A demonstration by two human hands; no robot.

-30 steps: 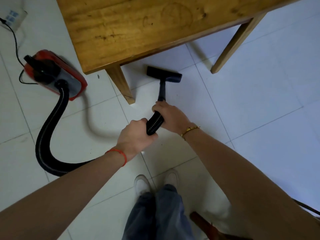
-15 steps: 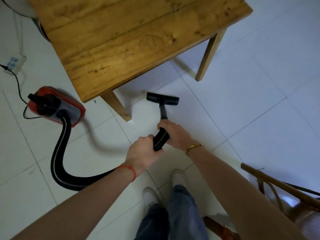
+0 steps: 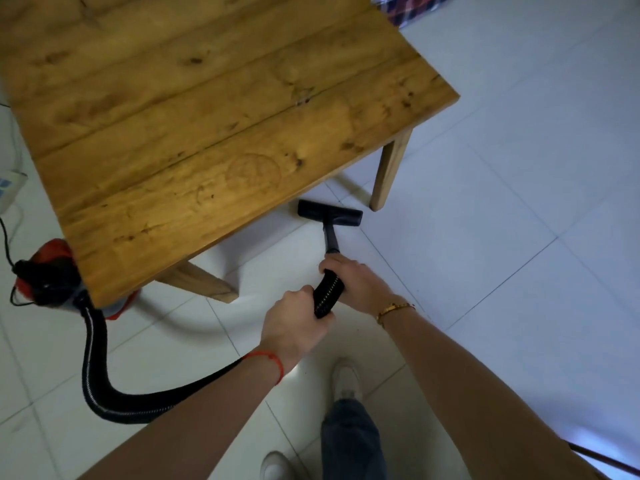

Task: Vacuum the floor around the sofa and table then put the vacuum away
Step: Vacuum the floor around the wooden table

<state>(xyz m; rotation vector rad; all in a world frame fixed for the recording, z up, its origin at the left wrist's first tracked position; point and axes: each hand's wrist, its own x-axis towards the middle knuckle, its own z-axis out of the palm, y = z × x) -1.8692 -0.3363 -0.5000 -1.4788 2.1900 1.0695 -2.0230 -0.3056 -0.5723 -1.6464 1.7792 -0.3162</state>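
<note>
Both hands hold the black ribbed vacuum hose [image 3: 327,297] near its rigid tube. My left hand [image 3: 292,329] grips it lower down, my right hand [image 3: 356,284] grips it closer to the tube. The black floor nozzle [image 3: 329,212] lies flat on the white tiles, at the near edge of the wooden table [image 3: 207,133], close to its right leg [image 3: 389,171]. The hose loops left across the floor to the red vacuum body [image 3: 48,275], partly hidden behind the table's corner.
The table's near left leg [image 3: 199,282] stands just left of my hands. A white power strip [image 3: 8,190] and black cord lie at the far left. Plaid fabric [image 3: 412,6] shows at the top right. My feet [image 3: 346,377] stand below the hands. Open tiles spread to the right.
The nozzle has shifted right along the table's edge toward the right leg. My view moved forward and right, so the table fills more of the frame and hides part of the vacuum body.
</note>
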